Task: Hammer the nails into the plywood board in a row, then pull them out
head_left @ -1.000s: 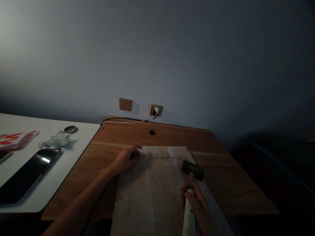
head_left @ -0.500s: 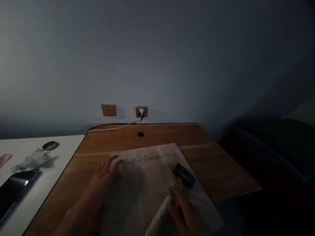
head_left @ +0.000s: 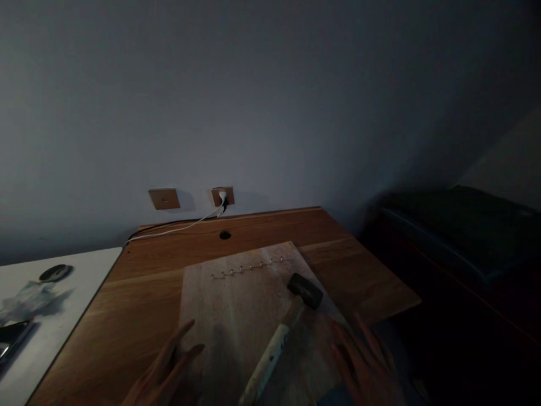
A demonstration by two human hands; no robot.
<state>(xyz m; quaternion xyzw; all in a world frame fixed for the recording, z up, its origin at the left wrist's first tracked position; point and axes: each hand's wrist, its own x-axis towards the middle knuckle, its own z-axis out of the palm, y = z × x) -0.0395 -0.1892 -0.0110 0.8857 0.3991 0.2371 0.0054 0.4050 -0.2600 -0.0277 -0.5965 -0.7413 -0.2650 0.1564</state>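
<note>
A mallet (head_left: pixel 270 351) with a black head and a pale wrapped handle lies slantwise on a wooden board (head_left: pixel 236 304). Across the board's far part runs a row of several small nails (head_left: pixel 251 266), standing up. My left hand (head_left: pixel 167 366) is at the board's left edge, fingers apart, holding nothing. On the other side, my right hand (head_left: pixel 363 361) is by the board's right edge, its fingers spread and nothing in them. Neither hand touches the mallet.
The board rests on a brown wooden table (head_left: pixel 139 293) against the wall. To the left, a white table (head_left: pixel 88 282) carries a dark round object (head_left: pixel 56 273), crumpled plastic (head_left: pixel 31 299) and a phone (head_left: pixel 12 338). A white plug (head_left: pixel 222 196) with cables sits in the wall socket.
My right hand has let go of the mallet and moved right, leaving it on the board. My left hand has drawn back toward me from the nails. The view has turned slightly right.
</note>
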